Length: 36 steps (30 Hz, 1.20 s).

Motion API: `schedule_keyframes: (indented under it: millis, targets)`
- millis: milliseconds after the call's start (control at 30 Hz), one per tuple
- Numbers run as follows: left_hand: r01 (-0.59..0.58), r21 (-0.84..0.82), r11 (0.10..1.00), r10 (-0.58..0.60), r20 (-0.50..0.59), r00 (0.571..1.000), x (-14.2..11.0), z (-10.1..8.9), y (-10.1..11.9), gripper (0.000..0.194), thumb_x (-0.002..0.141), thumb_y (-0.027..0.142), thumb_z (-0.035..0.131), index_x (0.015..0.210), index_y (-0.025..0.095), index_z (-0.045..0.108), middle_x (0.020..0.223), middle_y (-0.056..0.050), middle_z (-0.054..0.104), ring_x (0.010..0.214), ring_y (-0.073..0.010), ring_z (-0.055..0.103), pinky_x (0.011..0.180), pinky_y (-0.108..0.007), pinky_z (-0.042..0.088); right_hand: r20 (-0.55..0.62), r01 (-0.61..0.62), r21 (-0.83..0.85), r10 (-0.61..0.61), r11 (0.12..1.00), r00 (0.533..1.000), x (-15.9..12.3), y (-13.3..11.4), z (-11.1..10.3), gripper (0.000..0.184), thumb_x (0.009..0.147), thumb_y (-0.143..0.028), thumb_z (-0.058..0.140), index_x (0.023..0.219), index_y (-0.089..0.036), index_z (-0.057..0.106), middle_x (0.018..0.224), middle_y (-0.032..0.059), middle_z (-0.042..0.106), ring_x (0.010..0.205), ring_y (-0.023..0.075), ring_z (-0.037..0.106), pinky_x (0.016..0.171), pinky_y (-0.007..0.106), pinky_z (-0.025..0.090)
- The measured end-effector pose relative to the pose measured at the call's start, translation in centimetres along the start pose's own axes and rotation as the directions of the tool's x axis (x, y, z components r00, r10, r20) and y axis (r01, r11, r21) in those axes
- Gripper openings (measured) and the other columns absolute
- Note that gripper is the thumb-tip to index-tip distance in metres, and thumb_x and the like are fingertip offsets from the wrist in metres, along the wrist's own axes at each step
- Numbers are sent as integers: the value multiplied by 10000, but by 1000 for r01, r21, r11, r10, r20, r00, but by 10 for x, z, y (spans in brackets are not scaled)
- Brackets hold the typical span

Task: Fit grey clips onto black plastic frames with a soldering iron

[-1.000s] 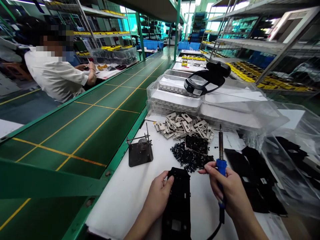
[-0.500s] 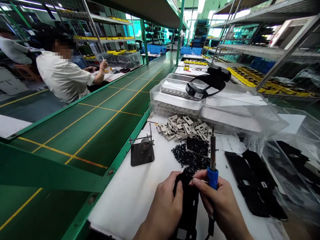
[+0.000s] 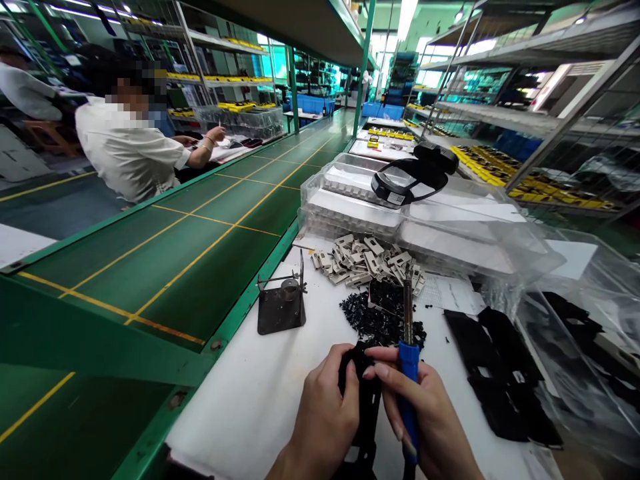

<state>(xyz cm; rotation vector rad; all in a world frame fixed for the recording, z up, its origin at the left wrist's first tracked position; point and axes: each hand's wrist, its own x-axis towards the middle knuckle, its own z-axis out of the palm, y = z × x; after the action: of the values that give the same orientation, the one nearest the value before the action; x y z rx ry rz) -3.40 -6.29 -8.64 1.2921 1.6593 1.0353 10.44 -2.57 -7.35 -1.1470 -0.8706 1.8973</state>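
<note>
My left hand (image 3: 327,407) is closed round the side of a long black plastic part (image 3: 367,417) that has small cutouts. In my right hand (image 3: 425,413) is a soldering iron (image 3: 409,367) with a blue handle, its metal barrel pointing up and away from me. The thumb and forefinger of that hand meet at the far end of the black part; whether they pinch something small there I cannot make out. Just beyond lies a heap of small black pieces (image 3: 357,317), with a pile of beige plastic pieces (image 3: 350,257) behind it.
A metal soldering iron stand (image 3: 281,313) sits left on the white table, beside the green conveyor (image 3: 200,260). Flat black parts (image 3: 500,373) lie at right. Clear plastic trays (image 3: 450,240) stand behind, bearing a black strapped headset (image 3: 410,180). A co-worker (image 3: 130,147) sits across the conveyor.
The soldering iron has tipped more upright and shifted slightly left with my right hand. Both hands and the black part have moved a little left in view.
</note>
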Motion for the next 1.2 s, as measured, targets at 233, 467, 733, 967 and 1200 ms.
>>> schedule_keyframes:
  millis: [233,467,733,967,1200]
  targets:
    - [52,32,998,-52,-19,998,4,3,-20,292,929,214,411,1192,228,536,1092,-80,677,979,-248,650,859,-359,472,-21,85,-95,-88,992,996,3,4,13,378,728,-479,786,861,-158,637,863,100,750,282,37,446,258,138,241]
    - [94,0,996,-94,-44,995,6,-2,-29,328,934,209,380,1224,227,533,1094,-82,669,1013,-257,651,888,-382,475,-23,82,-231,-90,970,996,14,20,16,415,754,-525,751,927,-153,688,645,45,689,347,108,505,287,187,279]
    - [32,31,999,-29,-86,996,10,-8,-10,329,944,235,393,1228,209,555,1136,-99,665,1047,-254,635,912,-378,473,-139,163,-296,-211,941,967,14,15,25,383,722,-517,780,886,-177,712,552,-8,610,416,122,502,391,237,407]
    - [-31,90,995,37,-71,997,9,-18,1,304,937,201,385,1146,202,606,1143,-100,673,1066,-250,620,933,-374,470,-193,147,-314,-214,938,958,12,6,28,408,746,-519,757,923,-165,660,699,39,712,308,49,357,331,227,331]
    - [-98,56,994,101,-61,993,4,-21,2,263,956,190,370,1102,222,587,1072,-66,646,991,-216,615,870,-354,489,-190,188,-361,-270,913,944,13,9,31,376,740,-518,757,847,-168,670,598,-21,600,435,89,477,407,200,381]
